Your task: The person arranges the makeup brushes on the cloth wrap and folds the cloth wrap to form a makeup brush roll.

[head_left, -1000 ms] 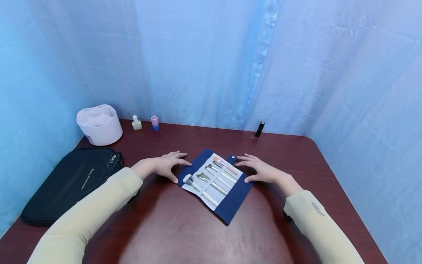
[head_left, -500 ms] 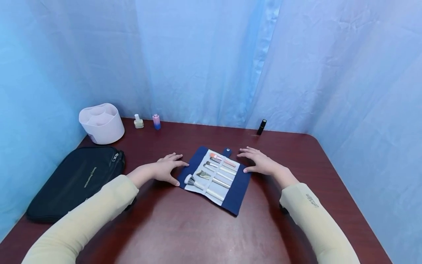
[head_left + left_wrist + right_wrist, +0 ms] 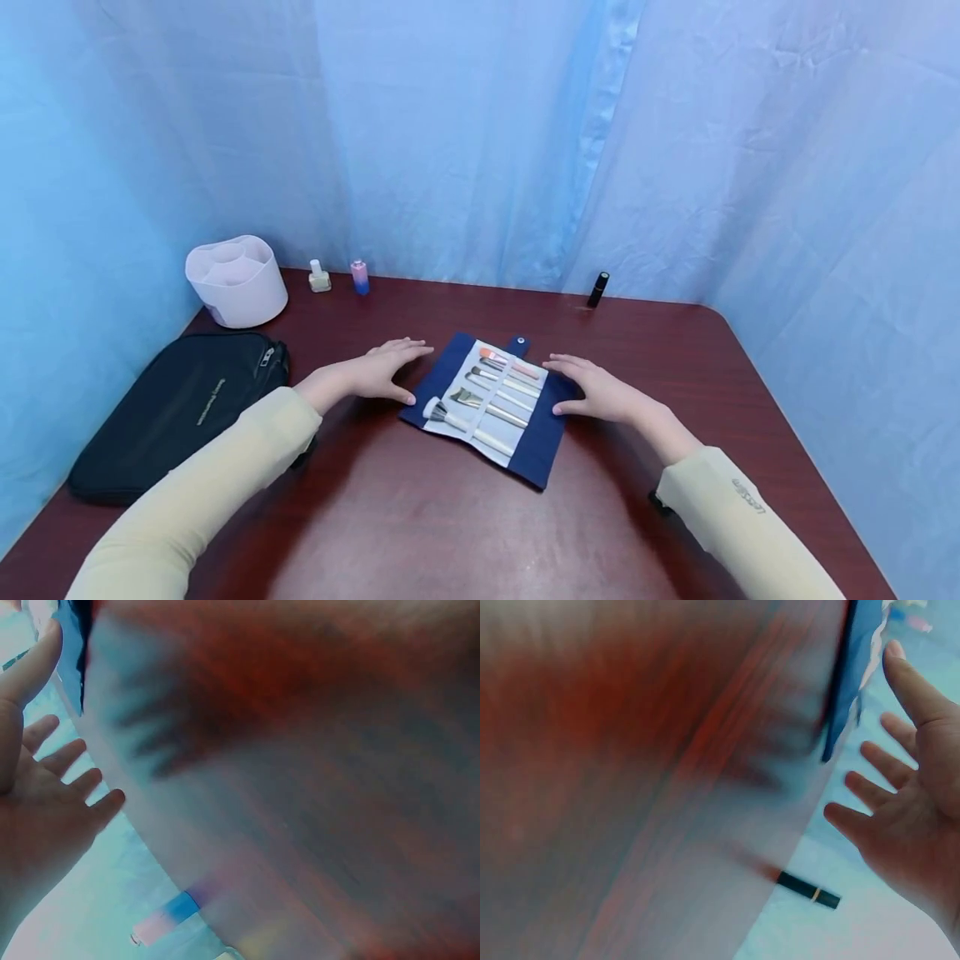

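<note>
A navy brush roll (image 3: pixel 542 442) with a pale grey lining lies unfolded in the middle of the table, its snap tab (image 3: pixel 519 343) toward the back. Several makeup brushes (image 3: pixel 483 429) sit under its band, heads to the left. My left hand (image 3: pixel 381 374) hovers by the roll's left edge, fingers extended and thumb close to the corner. By the right edge is my right hand (image 3: pixel 600 393), its fingers spread and thumb overlapping the navy flap in the head view. Both wrist views show spread fingers with nothing gripped, the left hand (image 3: pixel 45 802) and right hand (image 3: pixel 907 795) alike.
A black zip case (image 3: pixel 176 417) lies at the left, in front of a white divided organizer (image 3: pixel 238 287). Along the back edge stand a nail polish bottle (image 3: pixel 319 277), a pink-and-blue small bottle (image 3: pixel 360 277) and a black tube (image 3: pixel 597 290). Blue curtains surround the table (image 3: pixel 450 542).
The brush roll has turned slightly, its near corner shifting right and back. Since half a second ago, my hands have moved slightly, the right one drawing a little nearer to me.
</note>
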Demonstrator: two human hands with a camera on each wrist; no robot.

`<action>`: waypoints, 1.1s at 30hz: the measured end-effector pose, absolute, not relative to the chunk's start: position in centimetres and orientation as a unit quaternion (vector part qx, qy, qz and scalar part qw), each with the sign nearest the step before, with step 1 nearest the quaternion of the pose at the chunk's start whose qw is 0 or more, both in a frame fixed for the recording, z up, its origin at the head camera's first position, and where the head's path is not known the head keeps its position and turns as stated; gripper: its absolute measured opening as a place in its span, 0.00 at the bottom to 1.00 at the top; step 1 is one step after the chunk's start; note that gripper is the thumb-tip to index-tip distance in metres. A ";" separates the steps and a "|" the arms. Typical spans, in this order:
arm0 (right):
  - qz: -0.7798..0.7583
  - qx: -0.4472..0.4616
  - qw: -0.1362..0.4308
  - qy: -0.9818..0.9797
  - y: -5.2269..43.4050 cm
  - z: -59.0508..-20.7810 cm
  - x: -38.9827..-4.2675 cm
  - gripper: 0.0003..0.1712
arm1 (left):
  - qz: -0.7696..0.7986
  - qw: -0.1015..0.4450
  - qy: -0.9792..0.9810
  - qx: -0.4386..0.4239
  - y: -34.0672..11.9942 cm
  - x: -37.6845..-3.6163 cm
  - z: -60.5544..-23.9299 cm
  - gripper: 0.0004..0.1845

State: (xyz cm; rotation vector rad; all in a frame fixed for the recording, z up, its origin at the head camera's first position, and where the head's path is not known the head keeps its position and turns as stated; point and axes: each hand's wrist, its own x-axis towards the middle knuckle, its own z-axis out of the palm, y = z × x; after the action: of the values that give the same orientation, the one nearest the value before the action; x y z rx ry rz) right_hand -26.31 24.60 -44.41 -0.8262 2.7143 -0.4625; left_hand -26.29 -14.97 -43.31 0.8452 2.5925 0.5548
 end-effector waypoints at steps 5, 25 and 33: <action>-0.156 -0.287 0.144 0.934 23.6 -44.2 -24.2 0.48 | 0.183 0.183 0.909 0.326 -14.3 -27.3 -43.9 0.44; -0.126 -0.287 0.171 0.934 22.7 -44.7 -24.8 0.54 | 0.152 0.171 0.907 0.353 -13.9 -26.9 -44.4 0.43; -0.145 -0.309 0.203 0.918 23.0 -44.5 -26.2 0.53 | 0.104 0.149 0.926 0.332 -13.5 -25.3 -44.1 0.46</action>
State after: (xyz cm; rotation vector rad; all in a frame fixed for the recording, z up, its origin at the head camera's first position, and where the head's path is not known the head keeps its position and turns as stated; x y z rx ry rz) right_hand -26.19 22.97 -44.52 -0.8629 2.5601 -0.4058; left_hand -25.35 -13.51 -44.08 0.9537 2.6605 0.2979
